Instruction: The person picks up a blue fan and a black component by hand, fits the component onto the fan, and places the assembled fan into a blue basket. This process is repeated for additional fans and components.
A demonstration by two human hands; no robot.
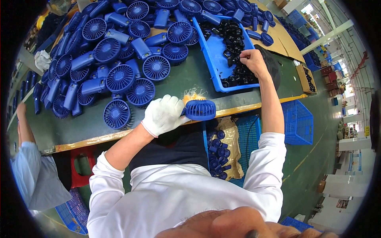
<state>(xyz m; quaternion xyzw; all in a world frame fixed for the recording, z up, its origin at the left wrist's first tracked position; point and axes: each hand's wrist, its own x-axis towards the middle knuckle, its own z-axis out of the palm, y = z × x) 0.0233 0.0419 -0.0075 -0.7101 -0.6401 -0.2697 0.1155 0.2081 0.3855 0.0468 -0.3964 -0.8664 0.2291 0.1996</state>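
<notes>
My left hand (163, 115), in a white glove, is closed round the handle of a small blue handheld fan (201, 110) near the table's front edge. The fan's round, slatted head points to the right. My bare right hand (254, 62) reaches over a blue tray (213, 71) with its thumb and fingers pinched together. Small black plastic parts (232, 41) lie in the tray just beneath it. Whatever is between those fingertips is too small to make out. A tuft of pale, frayed strands (193, 96) sits behind the held fan.
Many blue fans (119, 77) are heaped across the table's left and back. A cardboard box (306, 79) stands at the right end. Below the edge, a lined crate holds blue parts (218, 154); a blue basket (298, 123) is on the floor. Another person's arm (24, 127) is at far left.
</notes>
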